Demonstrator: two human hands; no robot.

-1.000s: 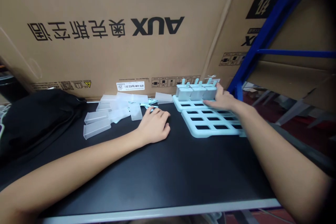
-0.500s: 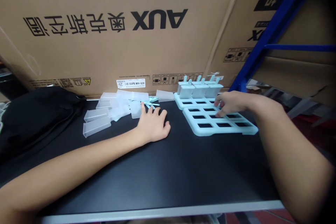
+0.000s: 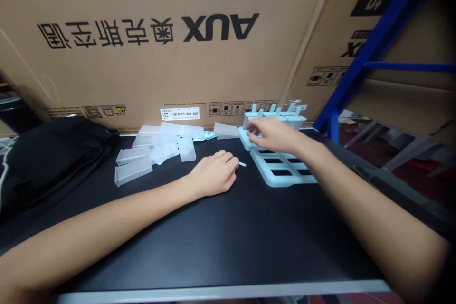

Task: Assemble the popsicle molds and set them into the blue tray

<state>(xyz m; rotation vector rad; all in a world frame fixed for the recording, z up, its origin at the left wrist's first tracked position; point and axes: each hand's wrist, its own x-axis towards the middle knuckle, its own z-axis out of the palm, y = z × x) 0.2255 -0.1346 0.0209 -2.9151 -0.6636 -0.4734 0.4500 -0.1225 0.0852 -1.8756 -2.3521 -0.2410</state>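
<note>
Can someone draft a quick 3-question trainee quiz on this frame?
1. True or false: the left hand rests on the black table with a small blue stick at its fingertips.
2. The right hand reaches over which thing? A) the black bag B) the blue mold tray C) the cardboard box
3. What lies in a loose pile left of the tray?

Key: 1 true. 2 B. 3 clear plastic molds.
</note>
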